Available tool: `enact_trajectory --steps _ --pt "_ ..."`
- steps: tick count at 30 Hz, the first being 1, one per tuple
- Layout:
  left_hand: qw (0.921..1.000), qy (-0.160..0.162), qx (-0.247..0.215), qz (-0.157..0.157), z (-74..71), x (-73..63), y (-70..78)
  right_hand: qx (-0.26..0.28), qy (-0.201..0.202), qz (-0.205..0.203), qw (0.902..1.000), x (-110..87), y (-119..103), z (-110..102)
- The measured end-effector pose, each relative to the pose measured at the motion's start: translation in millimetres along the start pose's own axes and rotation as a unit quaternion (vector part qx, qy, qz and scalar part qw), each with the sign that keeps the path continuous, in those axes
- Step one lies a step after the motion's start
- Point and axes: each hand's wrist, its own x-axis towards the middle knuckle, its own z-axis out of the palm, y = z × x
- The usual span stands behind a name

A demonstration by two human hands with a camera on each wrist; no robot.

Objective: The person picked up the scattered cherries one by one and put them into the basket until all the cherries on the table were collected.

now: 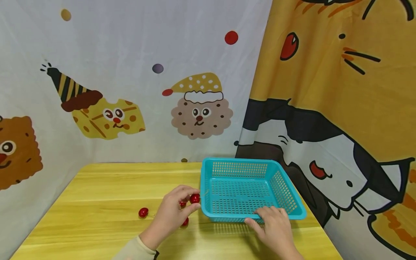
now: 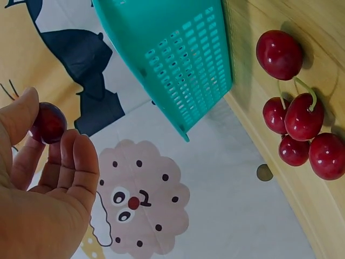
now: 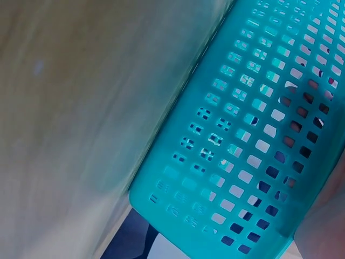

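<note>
A wooden tabletop with yellowish, streaked grain [image 1: 107, 195] runs back to a white cloth backdrop [image 1: 123, 39], which is printed with coloured dots and cartoon snacks: a brown biscuit [image 1: 21, 151], a cheese wedge [image 1: 125, 119] in a striped party hat, and a scalloped pinkish cookie [image 1: 201, 126] in a spotted cap. On the right hangs an orange-yellow curtain [image 1: 315, 79] bearing large cartoon cats. A turquoise perforated plastic basket [image 1: 204, 187] sits toward the table's right side, near the backdrop.

The person's left hand [image 1: 172, 213], its wrist in a pale sleeve [image 1: 136, 249], pinches one dark red cherry [image 1: 195, 198] between thumb and fingers, just beside the basket's left rim. The right hand [image 1: 274, 227] grips the basket's near rim, fingers over the edge and thumb outside. Five more cherries [image 2: 304, 116], some with green stems, lie on the tabletop left of the basket.
</note>
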Motion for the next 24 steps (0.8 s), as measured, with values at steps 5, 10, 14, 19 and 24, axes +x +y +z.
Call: enact_trajectory --steps 5,10,14,19,24 --pt "0.9999 -0.014 0.002 0.001 2.7 1.6 0.2 0.005 0.017 -0.009 0.9998 0.8 0.9 1.8" --pt "0.9992 -0.034 0.020 0.003 7.4 5.1 0.4 0.010 0.031 -0.014 0.9994 0.6 1.8 3.9" --pt "0.9978 -0.055 0.035 0.012 13.3 11.1 0.2 0.013 0.036 -0.013 0.9992 -0.1 2.3 4.2" --pt "0.9956 -0.086 0.036 0.012 21.3 19.4 -0.1 0.013 0.034 -0.011 0.9993 0.1 1.9 3.7" --pt "0.9922 -0.113 0.050 0.019 32.0 30.0 -0.4 0.012 0.031 -0.008 0.9994 0.7 1.6 3.1"
